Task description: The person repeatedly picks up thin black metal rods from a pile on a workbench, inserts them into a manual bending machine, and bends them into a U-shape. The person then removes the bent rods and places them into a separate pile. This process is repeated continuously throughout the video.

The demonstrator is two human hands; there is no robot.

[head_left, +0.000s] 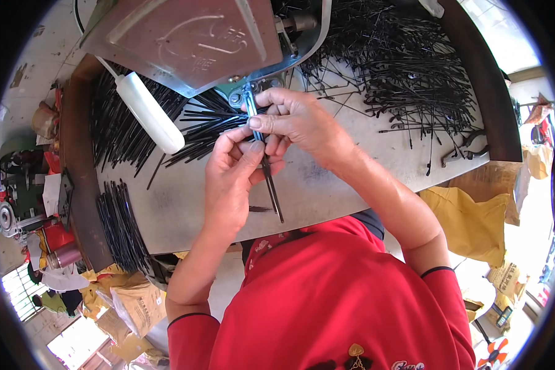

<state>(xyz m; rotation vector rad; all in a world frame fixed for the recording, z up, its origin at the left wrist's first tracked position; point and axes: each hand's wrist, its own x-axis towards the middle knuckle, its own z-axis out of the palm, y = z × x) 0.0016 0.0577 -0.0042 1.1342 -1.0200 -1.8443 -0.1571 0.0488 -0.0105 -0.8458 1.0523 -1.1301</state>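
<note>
My left hand (230, 179) and my right hand (308, 126) meet in front of the machine's working head (235, 98). Both are closed on a pair of slim black rods (271, 188), held close together. Their lower ends point toward my body, while the upper part shines bluish under the machine. My right thumb and fingers pinch the upper stretch; just below, my left thumb and fingertips grip it. The joint between the rods, if any, is hidden by my fingers. Left of my hands, a fan of black rods (203, 132) lies on the metal tabletop (185, 203).
A brown machine housing (185, 46) hangs over the table, with a white lamp (148, 111) at its left. Tangled black wire-like rods (407, 74) are heaped at the right, near pliers (465, 148). A rod bundle (122, 225) lies at the left edge. Raised brown sides (490, 80) bound the table.
</note>
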